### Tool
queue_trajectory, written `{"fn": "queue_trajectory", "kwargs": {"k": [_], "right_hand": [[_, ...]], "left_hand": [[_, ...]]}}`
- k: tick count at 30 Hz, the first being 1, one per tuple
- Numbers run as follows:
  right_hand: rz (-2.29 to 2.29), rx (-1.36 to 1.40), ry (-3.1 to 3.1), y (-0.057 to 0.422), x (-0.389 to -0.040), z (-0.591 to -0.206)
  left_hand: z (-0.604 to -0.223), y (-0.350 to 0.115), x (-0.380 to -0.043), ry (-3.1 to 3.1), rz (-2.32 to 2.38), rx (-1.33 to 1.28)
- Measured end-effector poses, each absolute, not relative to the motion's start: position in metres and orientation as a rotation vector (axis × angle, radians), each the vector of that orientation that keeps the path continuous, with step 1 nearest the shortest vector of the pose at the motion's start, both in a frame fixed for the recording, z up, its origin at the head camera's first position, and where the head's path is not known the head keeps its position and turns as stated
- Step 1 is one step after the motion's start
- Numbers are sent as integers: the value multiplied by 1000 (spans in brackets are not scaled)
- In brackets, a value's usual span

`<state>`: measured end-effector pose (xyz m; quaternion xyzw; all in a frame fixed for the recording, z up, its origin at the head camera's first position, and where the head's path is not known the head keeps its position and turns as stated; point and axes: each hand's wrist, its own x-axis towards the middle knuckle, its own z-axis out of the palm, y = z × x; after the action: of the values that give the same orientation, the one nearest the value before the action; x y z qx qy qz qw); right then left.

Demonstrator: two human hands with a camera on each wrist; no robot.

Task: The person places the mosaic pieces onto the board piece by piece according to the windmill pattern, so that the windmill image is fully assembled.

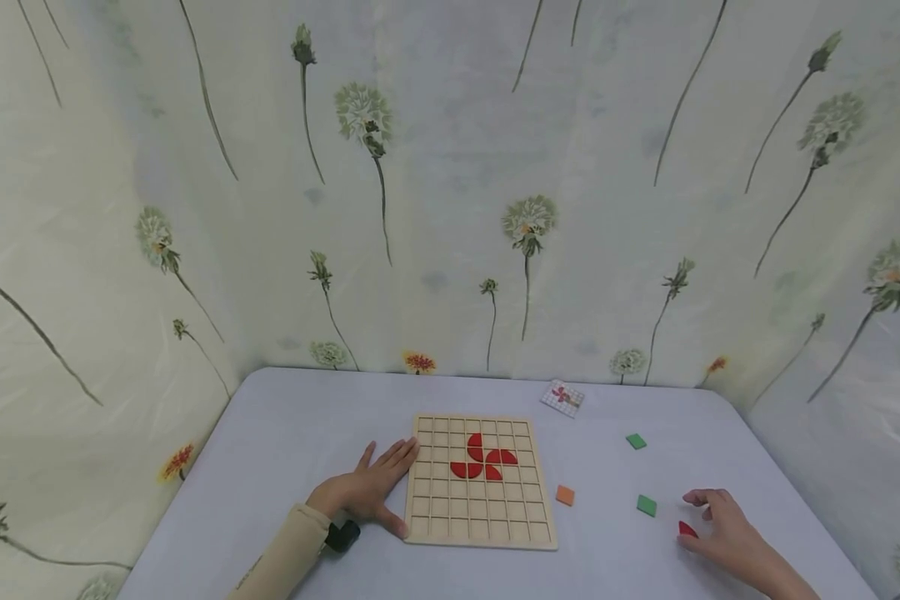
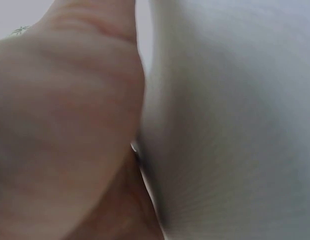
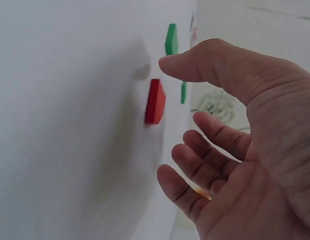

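Observation:
My left hand (image 1: 373, 487) lies with its fingers and thumb extended along the left edge of a square wooden grid board (image 1: 480, 527). In the left wrist view, blurred skin of that hand and a pale sleeve fill the picture. Several red curved pieces (image 1: 475, 447) form a pinwheel in the upper middle of the board. At the right, my right hand (image 1: 729, 533) hovers with thumb and fingers spread about a loose red piece (image 1: 687, 528). The right wrist view shows this red piece (image 3: 154, 102) on the table, apart from the thumb and fingertips.
Two green squares (image 1: 647, 505) lie between the board and my right hand, one farther back. An orange square (image 1: 565, 495) sits just right of the board. Behind the board's right corner is a small pattern card (image 1: 562, 398). A flowered curtain (image 1: 450, 208) surrounds the white table.

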<state>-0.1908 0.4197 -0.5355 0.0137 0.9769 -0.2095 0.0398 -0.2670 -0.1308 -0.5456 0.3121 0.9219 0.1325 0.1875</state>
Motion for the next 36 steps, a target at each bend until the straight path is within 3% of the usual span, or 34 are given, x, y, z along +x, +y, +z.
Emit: {"fn": "queue_trajectory", "kwargs": {"k": [13,36], "right_hand": [[-741,190,2869,424,-197,-547],[-666,158,2935,421,-197,-537]], "left_hand": [[-548,-132,-265,2595,388,888],[-553,-133,-270,2602,373,896]]}}
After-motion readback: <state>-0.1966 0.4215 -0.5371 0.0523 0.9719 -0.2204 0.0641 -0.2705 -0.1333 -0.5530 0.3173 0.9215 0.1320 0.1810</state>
